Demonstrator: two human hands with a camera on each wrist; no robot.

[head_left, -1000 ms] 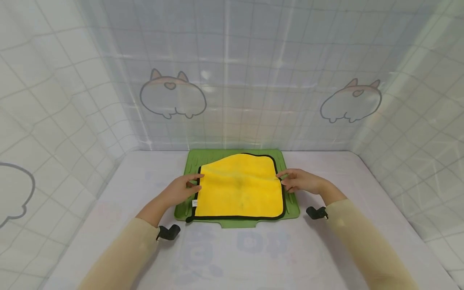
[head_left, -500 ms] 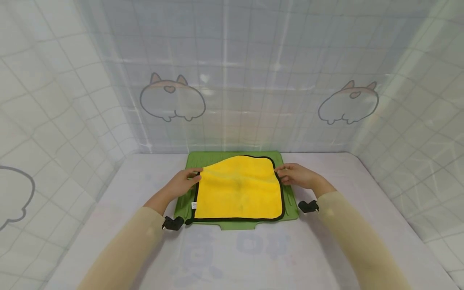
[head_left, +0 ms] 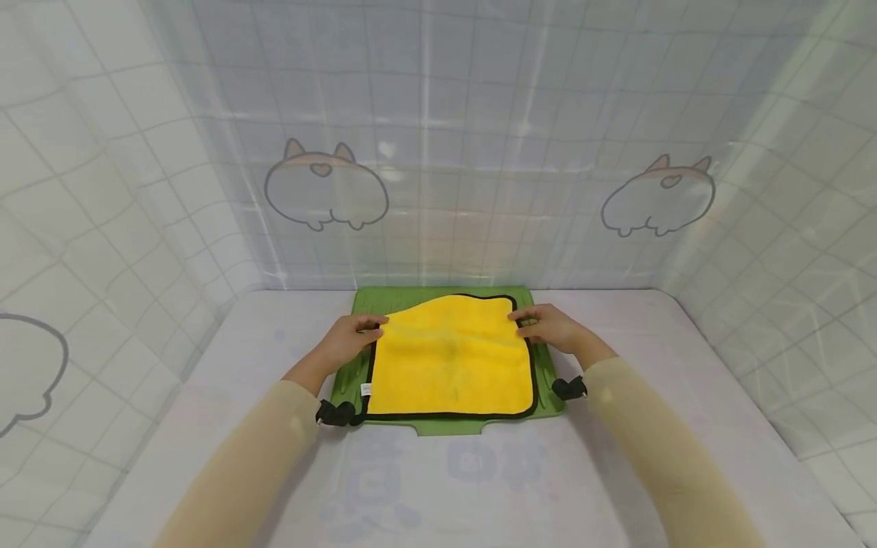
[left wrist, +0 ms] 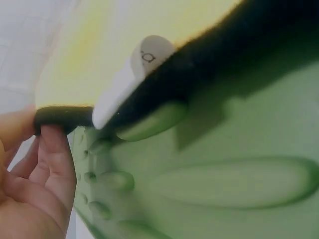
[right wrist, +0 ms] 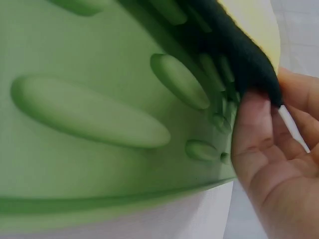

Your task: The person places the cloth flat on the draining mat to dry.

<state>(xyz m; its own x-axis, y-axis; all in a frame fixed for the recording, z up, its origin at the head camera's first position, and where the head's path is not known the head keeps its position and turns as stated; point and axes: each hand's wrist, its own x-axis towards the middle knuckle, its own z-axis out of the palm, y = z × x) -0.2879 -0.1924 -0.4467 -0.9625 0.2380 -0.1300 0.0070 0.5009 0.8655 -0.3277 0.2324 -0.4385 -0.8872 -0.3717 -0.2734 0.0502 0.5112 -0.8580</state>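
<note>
A yellow cloth (head_left: 448,365) with a black border lies spread over a green ridged mat (head_left: 448,428), its far left edge sloping upward. My left hand (head_left: 348,339) pinches the cloth's left border between thumb and fingers, near the far left corner. In the left wrist view a white tag (left wrist: 152,55) sticks out from the black border (left wrist: 65,116). Opposite, my right hand (head_left: 551,329) pinches the right border close to the far right corner. The right wrist view shows the border (right wrist: 249,64) lifted off the mat's ridges (right wrist: 89,109) at the fingertips.
The mat rests on a table under a pale printed cover (head_left: 473,495), against a white tiled-pattern back wall (head_left: 493,228) with cartoon animal drawings. Similar grid-patterned walls stand at left and right. Black wrist cameras (head_left: 336,413) sit on both sleeves.
Both hands have slid away from me along the cloth's side borders toward its far corners and now pinch the edges there. The cloth has stayed in nearly the same place.
</note>
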